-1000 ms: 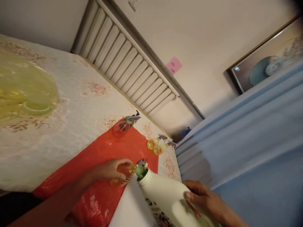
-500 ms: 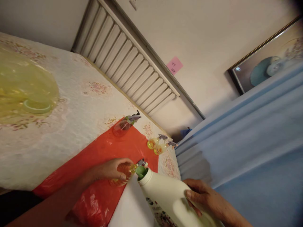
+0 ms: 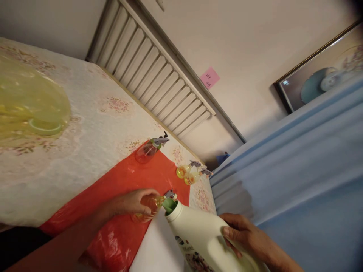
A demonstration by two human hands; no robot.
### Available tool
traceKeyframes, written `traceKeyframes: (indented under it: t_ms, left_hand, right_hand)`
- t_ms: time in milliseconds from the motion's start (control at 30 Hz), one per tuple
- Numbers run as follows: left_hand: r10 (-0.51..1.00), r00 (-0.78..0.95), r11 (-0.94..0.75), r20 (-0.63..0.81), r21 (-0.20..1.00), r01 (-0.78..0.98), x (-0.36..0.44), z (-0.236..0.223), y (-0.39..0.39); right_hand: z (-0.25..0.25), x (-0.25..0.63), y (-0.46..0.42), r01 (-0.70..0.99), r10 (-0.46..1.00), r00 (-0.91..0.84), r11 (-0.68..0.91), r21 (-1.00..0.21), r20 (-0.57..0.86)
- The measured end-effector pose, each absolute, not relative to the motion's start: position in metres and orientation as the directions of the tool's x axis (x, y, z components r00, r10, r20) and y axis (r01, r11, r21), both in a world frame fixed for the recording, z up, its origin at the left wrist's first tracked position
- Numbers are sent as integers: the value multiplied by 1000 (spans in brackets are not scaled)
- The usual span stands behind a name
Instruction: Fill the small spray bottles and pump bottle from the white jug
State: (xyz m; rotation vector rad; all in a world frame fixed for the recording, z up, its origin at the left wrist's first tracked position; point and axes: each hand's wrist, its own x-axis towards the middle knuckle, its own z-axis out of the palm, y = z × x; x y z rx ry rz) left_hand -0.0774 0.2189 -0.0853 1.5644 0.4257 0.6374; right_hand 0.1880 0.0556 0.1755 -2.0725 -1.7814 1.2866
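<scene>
My left hand [image 3: 138,202] is wrapped around a small clear bottle [image 3: 155,204] with a yellow tint, its neck right at the green pouring spout [image 3: 169,205] of a large cream jug [image 3: 195,230]. My right hand [image 3: 241,234] grips the jug by its handle, the jug tilted with its mouth toward the bottle. Just behind the two mouths shows a grey spray head [image 3: 170,194]; what it sits on is mostly hidden. The liquid passing between jug and bottle, if any, cannot be made out.
A red plastic sheet [image 3: 133,173] covers part of the floral tablecloth [image 3: 87,132]. A clear spray bottle [image 3: 146,152] stands on the sheet, and two spray bottles with yellow liquid [image 3: 190,176] near its far edge. A big yellow see-through basin [image 3: 34,102] is at left, a blue curtain [image 3: 297,170] at right.
</scene>
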Motion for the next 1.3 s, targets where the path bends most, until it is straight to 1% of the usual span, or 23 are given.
traceKeyframes:
  t_ms: [267, 500, 733, 900, 1067, 1300]
  left_hand:
    - [590, 796, -28, 137, 988, -150, -78, -78, 216]
    - [598, 791, -42, 132, 990, -134, -78, -79, 217]
    - [585, 798, -26, 142, 987, -157, -79, -76, 216]
    - [605, 783, -56, 146, 988, -141, -77, -81, 217]
    - [583, 802, -3, 132, 987, -160, -76, -79, 215]
    - [590, 792, -8, 154, 983, -185, -76, -81, 216]
  right_hand:
    - [177, 187, 56, 766, 860, -62, -285, -576, -507]
    - [176, 187, 56, 754, 855, -56, -303, -583, -516]
    - [177, 185, 57, 746, 855, -61, -304, -592, -515]
    - [177, 186, 57, 749, 854, -59, -304, -588, -518]
    - [178, 185, 57, 764, 853, -54, -300, -572, -519]
    - [178, 184, 58, 754, 853, -61, -301, -584, -519]
